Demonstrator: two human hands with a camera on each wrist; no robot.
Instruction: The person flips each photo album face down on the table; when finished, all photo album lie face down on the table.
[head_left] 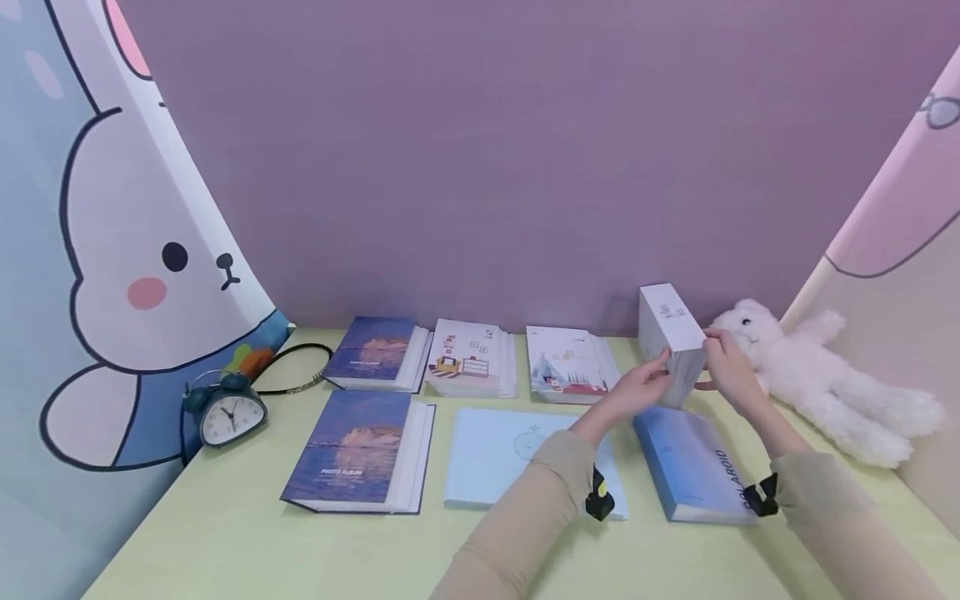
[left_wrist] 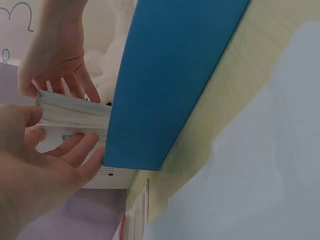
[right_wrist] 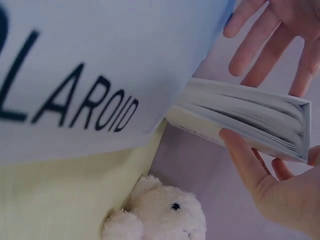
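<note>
A white photo album stands upright on the table's far right, held between both hands. My left hand grips its near side, thumb on the page edge and fingers on the cover. My right hand holds the opposite side, with its thumb across the pages of the white album. Just in front lies a blue album marked POLAROID, which fills much of the left wrist view and the right wrist view.
A white plush bear lies at the right. Two dark blue albums, two white illustrated albums and a pale blue album lie on the yellow-green table. An alarm clock stands at the left.
</note>
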